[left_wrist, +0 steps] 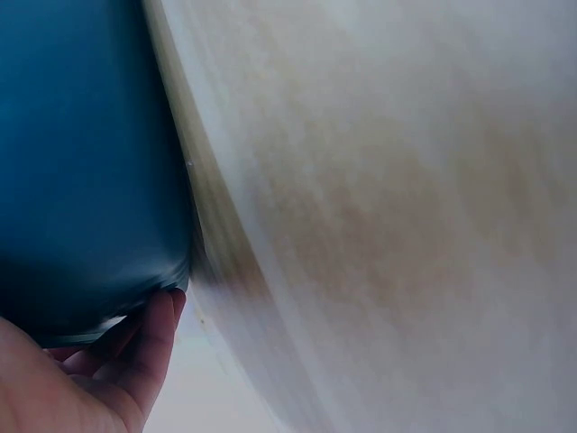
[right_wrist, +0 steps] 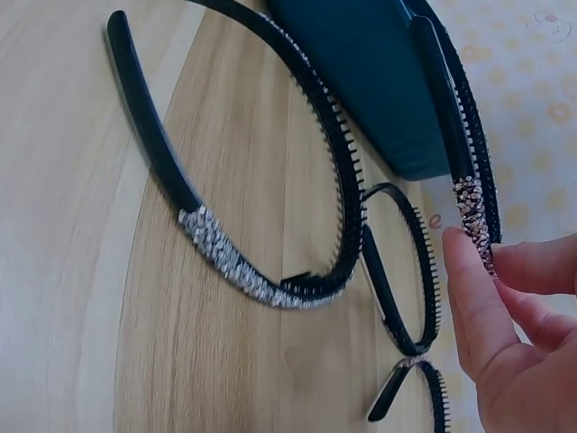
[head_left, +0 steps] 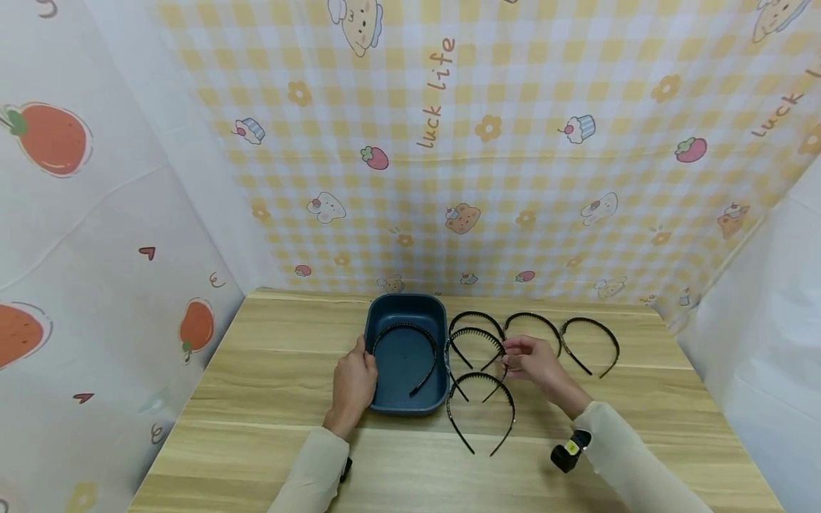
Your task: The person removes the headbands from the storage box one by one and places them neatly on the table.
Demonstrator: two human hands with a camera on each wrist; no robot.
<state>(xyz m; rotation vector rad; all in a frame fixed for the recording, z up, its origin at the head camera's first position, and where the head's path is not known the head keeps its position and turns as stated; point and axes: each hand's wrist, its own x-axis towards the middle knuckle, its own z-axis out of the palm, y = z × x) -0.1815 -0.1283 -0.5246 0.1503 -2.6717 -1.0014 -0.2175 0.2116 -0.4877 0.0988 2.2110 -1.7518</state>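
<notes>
A dark blue plastic bin (head_left: 410, 411) sits on the table, with one black headband (head_left: 434, 349) lying inside it. My left hand (head_left: 355, 377) grips the bin's left side; its fingers (left_wrist: 155, 347) curl against the bin's wall in the left wrist view. Just right of the bin, my right hand (head_left: 535, 365) pinches a toothed black headband (right_wrist: 471, 203) between thumb and fingertips, at a glittery stretch of its band. Below the held one, a headband with silvery stones (right_wrist: 239, 271) lies nearer the front edge; in the head view this front headband (head_left: 513, 407) partly overlaps it.
Behind the right hand lie more black headbands: one at back left (head_left: 477, 313), a middle one (head_left: 535, 316) and a right one (head_left: 617, 345). The wooden table (head_left: 269, 370) meets a yellow checked cloth (head_left: 487, 185) at the back, with white cloth at both sides.
</notes>
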